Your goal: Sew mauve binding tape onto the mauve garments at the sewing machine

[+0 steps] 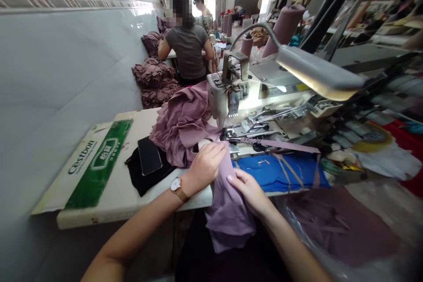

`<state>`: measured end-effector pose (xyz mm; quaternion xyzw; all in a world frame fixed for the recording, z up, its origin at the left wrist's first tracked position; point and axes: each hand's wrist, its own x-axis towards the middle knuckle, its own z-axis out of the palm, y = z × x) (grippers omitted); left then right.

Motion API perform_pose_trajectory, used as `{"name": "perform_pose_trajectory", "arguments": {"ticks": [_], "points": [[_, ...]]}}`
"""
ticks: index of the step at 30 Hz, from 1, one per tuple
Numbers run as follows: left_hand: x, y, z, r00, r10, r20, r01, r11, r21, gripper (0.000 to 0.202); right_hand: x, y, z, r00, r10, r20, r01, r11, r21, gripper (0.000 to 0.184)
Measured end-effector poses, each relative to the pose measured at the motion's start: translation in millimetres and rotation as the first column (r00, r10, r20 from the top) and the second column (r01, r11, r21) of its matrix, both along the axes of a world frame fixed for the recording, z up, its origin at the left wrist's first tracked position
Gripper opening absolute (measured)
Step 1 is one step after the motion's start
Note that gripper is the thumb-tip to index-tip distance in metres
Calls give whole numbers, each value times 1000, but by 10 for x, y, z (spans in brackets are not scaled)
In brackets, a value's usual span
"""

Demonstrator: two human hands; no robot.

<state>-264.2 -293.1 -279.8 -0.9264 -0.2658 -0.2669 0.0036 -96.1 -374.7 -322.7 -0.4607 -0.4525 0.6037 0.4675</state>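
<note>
A mauve fabric piece [229, 218] hangs over the table's front edge towards my lap, its upper end close to the needles of the sewing machine [220, 97]. My left hand [205, 165], with a watch on the wrist, presses on the cloth just in front of the presser foot, fingers together. On the right edge of the same piece, my right hand [246, 187] pinches the cloth between thumb and fingers. A narrow mauve strip [280, 144] runs into the machine from the right. Behind my left hand lies a heap of mauve fabric [185, 123].
A phone [150, 156] rests on a black cloth at the left, beside a green and white Cestbon sheet [99, 163]. A lamp [317, 70] overhangs the machine. A blue padded bundle [277, 172] lies at the right front. A co-worker [188, 48] sits ahead.
</note>
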Motion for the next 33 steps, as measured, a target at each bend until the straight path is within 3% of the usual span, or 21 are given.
{"name": "perform_pose_trajectory", "arguments": {"ticks": [3,5,8,12,16,20,24,26,28,29,30,31,32,33], "points": [[-31,27,47,1000,-20,-8,20,999,-36,40,104,-249,-10,965,237,-115,-250,961,-121,34],[-32,40,67,1000,-23,-6,23,999,-46,40,169,-379,-28,927,269,-262,-324,926,-193,37],[-9,64,78,1000,8,4,-7,998,-61,39,219,-434,-45,896,138,-421,-272,921,-278,39],[27,108,89,999,49,-2,-49,995,-86,37,217,-355,-25,892,0,-453,-175,922,-344,35],[27,186,80,998,30,47,-26,996,-81,33,203,-298,7,889,-52,-455,-140,915,-379,34],[11,423,72,996,26,81,-15,991,-135,30,175,-185,31,876,-77,-477,-121,921,-371,34],[-6,607,196,994,91,52,-82,984,-158,30,115,3,64,866,-85,-493,-113,927,-358,30],[-35,451,286,983,167,69,-155,976,-153,31,100,56,79,861,-82,-503,-118,928,-354,28],[-80,64,302,951,285,117,-255,941,-220,29,112,48,73,852,-94,-514,-111,929,-353,25],[-102,-194,257,922,360,145,-304,902,-306,30,126,21,60,847,-116,-519,-96,927,-363,23],[-118,-472,171,890,435,136,-334,826,-455,38,143,-17,40,840,-151,-521,-69,923,-379,22],[-122,-748,46,890,450,80,-294,698,-653,50,157,-63,17,832,-192,-521,-40,915,-401,21],[-109,-1003,-106,904,427,14,-208,469,-858,59,166,-112,-6,823,-231,-520,-13,906,-423,20],[-78,-1219,-272,912,409,-33,-101,146,-984,70,167,-160,-24,815,-259,-518,5,898,-441,20]]}}
